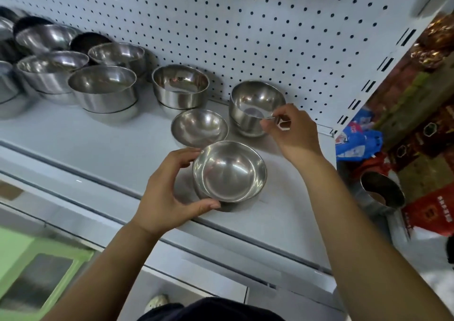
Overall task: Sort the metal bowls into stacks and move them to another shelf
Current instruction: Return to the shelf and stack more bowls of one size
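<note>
on shelf (103, 136), left hand (164, 198) grips bowl (229, 172), seemingly empty

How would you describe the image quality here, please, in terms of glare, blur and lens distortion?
Head view: wide-angle bending curves the shelf edge and fans the pegboard holes; soft glare patches sit inside the near bowl at the left hand; the right hand on the far right bowl looks slightly smeared; the floor clutter at right is blurred.
</note>
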Tool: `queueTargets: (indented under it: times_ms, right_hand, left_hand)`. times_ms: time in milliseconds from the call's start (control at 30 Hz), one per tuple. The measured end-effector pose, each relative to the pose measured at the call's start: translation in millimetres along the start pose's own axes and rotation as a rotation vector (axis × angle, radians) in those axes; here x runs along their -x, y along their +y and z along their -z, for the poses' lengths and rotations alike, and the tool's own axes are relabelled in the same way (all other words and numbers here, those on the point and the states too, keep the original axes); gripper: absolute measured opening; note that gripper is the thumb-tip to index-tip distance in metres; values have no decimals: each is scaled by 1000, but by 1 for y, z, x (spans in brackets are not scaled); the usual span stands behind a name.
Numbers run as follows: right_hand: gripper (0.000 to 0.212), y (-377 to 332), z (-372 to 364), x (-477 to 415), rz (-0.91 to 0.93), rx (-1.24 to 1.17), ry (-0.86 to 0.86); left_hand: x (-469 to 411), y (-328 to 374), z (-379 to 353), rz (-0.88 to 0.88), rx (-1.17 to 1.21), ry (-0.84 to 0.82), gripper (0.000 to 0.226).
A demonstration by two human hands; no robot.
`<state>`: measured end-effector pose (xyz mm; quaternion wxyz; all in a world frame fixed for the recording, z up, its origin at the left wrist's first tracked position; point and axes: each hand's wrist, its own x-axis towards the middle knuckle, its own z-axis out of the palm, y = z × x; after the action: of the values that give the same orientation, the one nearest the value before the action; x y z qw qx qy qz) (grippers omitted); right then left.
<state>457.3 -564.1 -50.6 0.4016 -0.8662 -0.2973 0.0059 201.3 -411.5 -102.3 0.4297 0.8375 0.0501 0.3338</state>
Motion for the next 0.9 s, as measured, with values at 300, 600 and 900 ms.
queueTargets:
  times_ms: [300, 600, 900]
  right_hand:
    - [27, 4, 0, 5, 60, -146, 97]
    - [22, -19, 37, 65, 181, -382, 98]
    - [30, -25, 35, 116, 274, -467, -94]
  left_hand:
    - [7, 0, -5, 10, -101, 57, 87]
    - [8, 1, -8, 10, -151, 63, 83]
    - [10, -2, -9, 8, -214, 70, 84]
